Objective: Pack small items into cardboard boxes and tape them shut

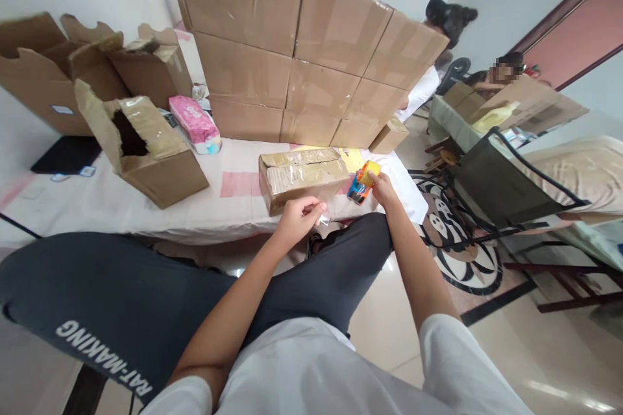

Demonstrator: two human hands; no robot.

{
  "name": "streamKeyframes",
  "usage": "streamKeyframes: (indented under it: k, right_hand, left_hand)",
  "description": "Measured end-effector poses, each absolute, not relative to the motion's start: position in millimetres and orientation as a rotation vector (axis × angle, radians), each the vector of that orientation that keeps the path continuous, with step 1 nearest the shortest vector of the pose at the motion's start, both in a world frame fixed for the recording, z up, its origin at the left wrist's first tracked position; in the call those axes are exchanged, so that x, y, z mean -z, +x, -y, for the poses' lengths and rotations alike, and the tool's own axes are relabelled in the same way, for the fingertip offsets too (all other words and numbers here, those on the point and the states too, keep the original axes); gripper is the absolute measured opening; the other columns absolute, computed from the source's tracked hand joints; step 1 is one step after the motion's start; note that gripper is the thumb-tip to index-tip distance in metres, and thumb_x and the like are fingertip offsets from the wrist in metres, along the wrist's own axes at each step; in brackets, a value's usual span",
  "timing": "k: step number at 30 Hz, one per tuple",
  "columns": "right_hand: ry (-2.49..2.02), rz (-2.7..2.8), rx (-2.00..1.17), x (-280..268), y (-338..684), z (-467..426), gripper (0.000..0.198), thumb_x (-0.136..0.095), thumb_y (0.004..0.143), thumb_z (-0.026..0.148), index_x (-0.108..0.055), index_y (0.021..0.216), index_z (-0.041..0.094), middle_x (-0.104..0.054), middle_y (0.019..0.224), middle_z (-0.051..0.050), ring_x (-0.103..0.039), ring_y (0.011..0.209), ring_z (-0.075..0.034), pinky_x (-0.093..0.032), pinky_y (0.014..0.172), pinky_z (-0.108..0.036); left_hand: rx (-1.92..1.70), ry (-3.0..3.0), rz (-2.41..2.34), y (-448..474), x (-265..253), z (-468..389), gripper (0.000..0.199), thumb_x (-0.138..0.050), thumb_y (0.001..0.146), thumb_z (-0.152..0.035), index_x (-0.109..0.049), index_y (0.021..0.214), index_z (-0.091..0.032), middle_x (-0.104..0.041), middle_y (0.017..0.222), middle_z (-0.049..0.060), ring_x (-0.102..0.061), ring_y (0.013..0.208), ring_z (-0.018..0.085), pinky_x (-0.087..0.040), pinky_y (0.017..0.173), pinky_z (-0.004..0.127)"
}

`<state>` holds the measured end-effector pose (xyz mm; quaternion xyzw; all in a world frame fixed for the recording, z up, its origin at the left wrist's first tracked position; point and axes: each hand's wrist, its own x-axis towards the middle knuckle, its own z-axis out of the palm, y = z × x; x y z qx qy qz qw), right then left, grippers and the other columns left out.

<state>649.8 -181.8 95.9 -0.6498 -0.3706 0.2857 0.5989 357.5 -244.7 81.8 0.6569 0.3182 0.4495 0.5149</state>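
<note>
A taped cardboard box (pixel 304 175) lies on the cloth-covered table, close to its front edge. My right hand (pixel 383 188) grips a tape dispenser (pixel 363 181), orange and blue with a yellow roll, just off the box's right end. In front of the box, my left hand (pixel 302 215) pinches a piece of clear tape (pixel 323 213) between thumb and fingertips. Clear film shows between that hand and the box's front face; whether it still joins the roll I cannot tell.
Stacked taped boxes (pixel 316 58) form a wall behind the work. To the left stand an open-topped carton (pixel 160 168), a pink tissue pack (pixel 195 123) and larger cartons (pixel 34 78). A folding chair (pixel 520 181) is at the right; other people sit beyond.
</note>
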Motion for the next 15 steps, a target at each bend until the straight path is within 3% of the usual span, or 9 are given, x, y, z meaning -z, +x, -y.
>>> streamKeyframes:
  k: [3,6,11,14,15]
  right_hand:
    - [-1.617,0.880,-0.665,-105,656,195,0.023,-0.083,0.064,0.018,-0.061,0.069,0.013,-0.065,0.063,0.002,-0.057,0.063,-0.014,-0.050,0.068,-0.029]
    - [-1.638,0.882,-0.504,-126,646,221,0.029,-0.087,0.058,0.017,-0.065,0.077,0.015,-0.064,0.075,0.004,-0.053,0.071,-0.012,-0.046,0.071,-0.025]
    - [-1.381,1.585,-0.510,-159,562,270,0.026,-0.080,0.078,0.028,-0.077,0.103,0.023,-0.067,0.098,-0.002,-0.056,0.079,-0.014,-0.045,0.071,-0.026]
    - [-1.243,1.792,-0.447,-183,526,280,0.004,-0.075,0.086,0.026,-0.078,0.088,0.024,-0.065,0.087,-0.002,-0.056,0.078,-0.015,-0.045,0.073,-0.028]
    - [-1.204,1.751,-0.377,-194,524,281,0.007,-0.074,0.087,0.027,-0.076,0.081,0.024,-0.064,0.082,-0.001,-0.055,0.077,-0.015,-0.045,0.074,-0.029]
  left_hand:
    - [-1.088,1.508,-0.773,353,-83,243,0.035,-0.058,0.093,-0.044,-0.064,0.071,-0.017,-0.057,0.056,-0.003,-0.051,0.054,0.011,-0.039,0.056,0.022]
    - [-1.117,1.466,-0.794,349,-86,242,0.032,-0.061,0.092,-0.044,-0.066,0.076,-0.017,-0.057,0.056,-0.003,-0.051,0.054,0.011,-0.040,0.056,0.022]
    - [-1.135,1.590,-0.847,352,-91,246,0.029,-0.061,0.092,-0.041,-0.069,0.076,-0.017,-0.060,0.057,-0.003,-0.053,0.055,0.011,-0.040,0.057,0.022]
    - [-1.163,1.531,-0.916,354,-88,248,0.027,-0.065,0.089,-0.041,-0.071,0.078,-0.017,-0.060,0.057,-0.003,-0.053,0.055,0.011,-0.041,0.057,0.023]
    - [-1.179,1.468,-0.967,353,-87,247,0.027,-0.067,0.087,-0.042,-0.070,0.076,-0.017,-0.060,0.057,-0.003,-0.053,0.054,0.011,-0.040,0.056,0.022]
